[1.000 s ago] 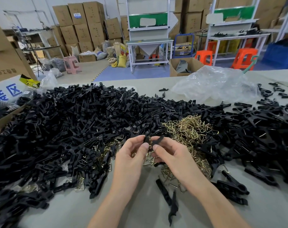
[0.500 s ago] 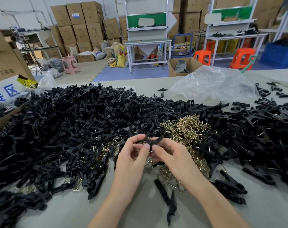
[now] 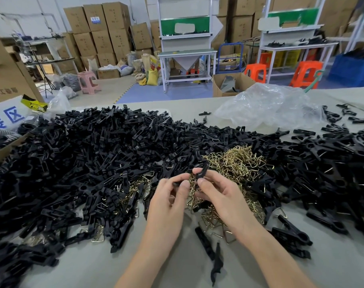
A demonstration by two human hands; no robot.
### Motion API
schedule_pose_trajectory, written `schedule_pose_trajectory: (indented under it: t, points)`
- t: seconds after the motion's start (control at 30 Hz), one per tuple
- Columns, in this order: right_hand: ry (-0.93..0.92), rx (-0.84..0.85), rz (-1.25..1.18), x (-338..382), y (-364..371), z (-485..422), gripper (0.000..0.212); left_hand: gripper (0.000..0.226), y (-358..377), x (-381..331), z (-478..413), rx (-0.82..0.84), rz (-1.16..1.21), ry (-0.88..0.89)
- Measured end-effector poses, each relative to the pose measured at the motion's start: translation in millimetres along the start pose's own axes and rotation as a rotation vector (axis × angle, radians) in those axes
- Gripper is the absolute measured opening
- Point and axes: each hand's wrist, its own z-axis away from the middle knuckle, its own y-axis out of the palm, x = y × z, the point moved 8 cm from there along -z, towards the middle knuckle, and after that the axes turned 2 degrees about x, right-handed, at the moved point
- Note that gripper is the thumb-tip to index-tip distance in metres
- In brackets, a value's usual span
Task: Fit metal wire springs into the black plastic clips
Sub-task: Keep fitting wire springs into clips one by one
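Note:
A huge heap of black plastic clip halves (image 3: 89, 154) covers the left and middle of the grey table (image 3: 177, 267). A tangle of brass-coloured wire springs (image 3: 237, 161) lies in the middle. Above the springs, my left hand (image 3: 168, 202) and my right hand (image 3: 220, 194) meet. Both pinch one black clip (image 3: 200, 173) between thumb and fingertips, its far end tilted up to the right. Whether a spring sits in that clip is hidden by my fingers. More black clips (image 3: 332, 163) spread out on the right.
A crumpled clear plastic bag (image 3: 268, 107) lies at the back right of the table. Two loose clip halves (image 3: 210, 250) lie near my wrists, some joined clips (image 3: 291, 238) to their right. A cardboard box (image 3: 2, 80) stands at the left edge.
The clip between my fingers has turned, its far end now tilting up to the right. Both hands stay together above the springs.

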Motion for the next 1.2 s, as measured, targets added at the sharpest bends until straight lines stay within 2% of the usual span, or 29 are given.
schedule_pose_trajectory:
  t: [0.17, 0.4, 0.53, 1.2]
  points:
    - [0.026, -0.013, 0.008, -3.3, -3.4, -0.6, 0.026, 0.026, -0.3, 7.1, -2.7, 0.023, 0.085, -0.075]
    - [0.051, 0.032, 0.022, -2.4, 2.0, 0.7, 0.026, 0.047, -3.6, 4.6, -4.0, 0.003, 0.048, -0.048]
    - [0.031, 0.077, 0.063, 1.5, 6.7, 2.4, 0.029, 0.037, -4.5, 0.7, -3.2, 0.006, 0.077, -0.03]
    - [0.062, 0.128, 0.139, -5.2, 8.3, 2.7, 0.025, 0.027, -4.8, 1.4, -5.5, 0.001, 0.147, -0.04]
